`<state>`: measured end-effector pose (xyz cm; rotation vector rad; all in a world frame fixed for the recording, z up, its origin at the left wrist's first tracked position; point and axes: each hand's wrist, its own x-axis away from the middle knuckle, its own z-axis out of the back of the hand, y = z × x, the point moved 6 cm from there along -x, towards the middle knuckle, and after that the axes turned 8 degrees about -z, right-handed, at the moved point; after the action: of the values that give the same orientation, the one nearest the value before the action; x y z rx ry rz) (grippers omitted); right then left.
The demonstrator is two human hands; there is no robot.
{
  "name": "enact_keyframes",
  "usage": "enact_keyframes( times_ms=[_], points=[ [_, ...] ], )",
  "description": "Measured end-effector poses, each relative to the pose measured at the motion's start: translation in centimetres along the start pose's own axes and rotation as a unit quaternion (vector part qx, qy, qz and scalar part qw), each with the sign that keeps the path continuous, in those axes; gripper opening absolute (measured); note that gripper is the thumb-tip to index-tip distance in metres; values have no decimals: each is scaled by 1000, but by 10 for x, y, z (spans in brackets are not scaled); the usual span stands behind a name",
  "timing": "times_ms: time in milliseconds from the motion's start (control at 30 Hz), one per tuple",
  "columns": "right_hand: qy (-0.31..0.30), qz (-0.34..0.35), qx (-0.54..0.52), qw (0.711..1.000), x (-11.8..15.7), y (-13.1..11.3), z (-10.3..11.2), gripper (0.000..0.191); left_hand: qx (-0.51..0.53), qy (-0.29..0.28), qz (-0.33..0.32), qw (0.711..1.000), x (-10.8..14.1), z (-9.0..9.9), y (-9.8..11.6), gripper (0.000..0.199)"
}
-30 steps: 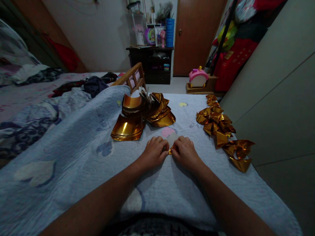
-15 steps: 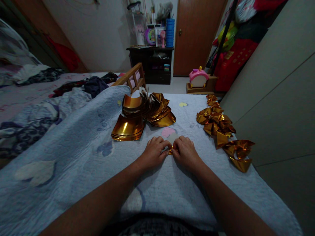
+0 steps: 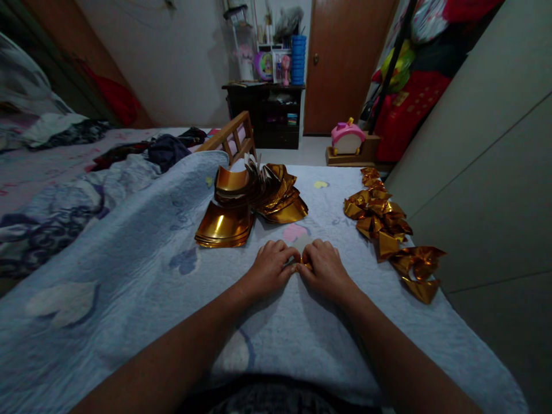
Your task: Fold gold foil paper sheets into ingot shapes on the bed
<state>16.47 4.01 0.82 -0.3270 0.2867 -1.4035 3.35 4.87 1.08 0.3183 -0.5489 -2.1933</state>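
Close together over the blue quilt (image 3: 259, 299), my left hand (image 3: 273, 263) and my right hand (image 3: 323, 265) pinch a sheet of gold foil paper (image 3: 304, 246) between thumbs and fingers. Its pale back faces up beyond my fingertips, and a little gold shows along the near edge; the rest is hidden under my hands. Ahead and to the left lies a fanned stack of gold foil sheets (image 3: 226, 223). Over on the right, several folded gold foil pieces (image 3: 379, 215) lie in a loose row along the quilt's edge.
A wooden rail (image 3: 235, 135) stands past the quilt's far left corner. Crumpled clothes (image 3: 168, 152) lie on the left. A pale cabinet (image 3: 487, 172) borders the right side. Farther off are a dark shelf (image 3: 265, 115) and a pink toy case (image 3: 347, 138) on the floor side.
My right thumb and fingers have shifted slightly along the near edge of the foil paper. The left hand stays nearly still, and the stack and folded pieces have not moved.
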Motion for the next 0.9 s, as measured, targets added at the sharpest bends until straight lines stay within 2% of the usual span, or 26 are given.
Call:
enact_keyframes(
  times_ms=[533,900],
  points=[
    [-14,8,4,1000,0,-1,0,15,-4,-13,0,1000,0,-2,-1,19],
    [-26,10,-5,1000,-1,3,-3,10,-11,-18,6,1000,0,-1,-1,21]
  ],
)
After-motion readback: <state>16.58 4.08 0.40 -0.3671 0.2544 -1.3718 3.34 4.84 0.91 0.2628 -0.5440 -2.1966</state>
